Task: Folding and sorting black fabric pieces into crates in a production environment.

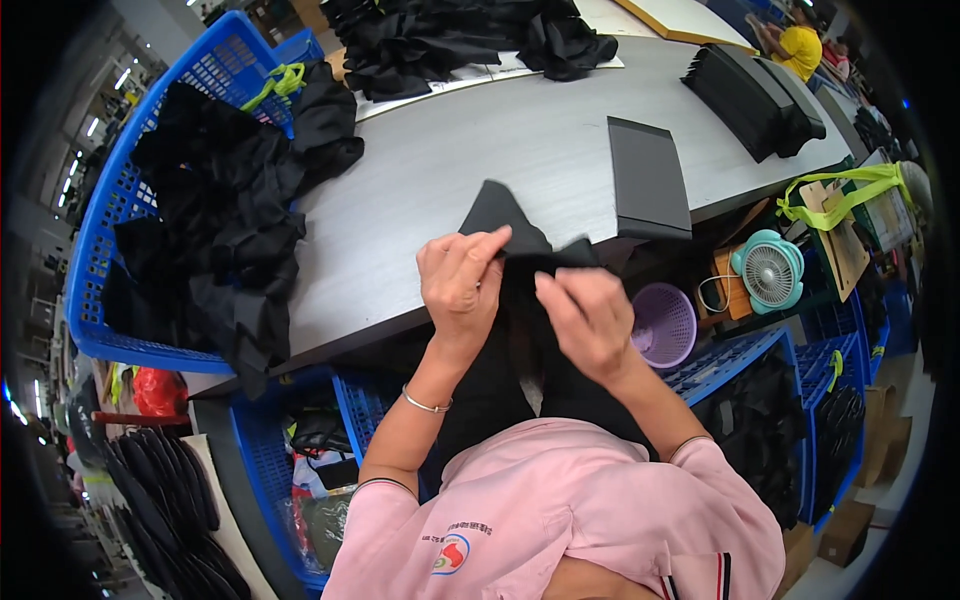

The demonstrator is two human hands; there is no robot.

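Note:
A piece of black fabric (510, 225) is held up at the front edge of the grey worktable (400, 190), partly hidden by the fingers. My left hand (462, 280) is closed on its left part, thumb and fingers together. My right hand (585, 315) grips its right part with curled fingers. A flat dark grey rectangular panel (648, 175) lies on the table to the right of the hands. At the left, a blue basket (95, 260) overflows with crumpled black fabric (220, 220).
Black fabric (420, 50) and stacked black pieces (735, 100) lie at the back. Below are a purple bin (668, 330), a teal fan (770, 265), blue crates (255, 450) and dark pieces (165, 500). A person in a yellow top (800, 50) is at the far right.

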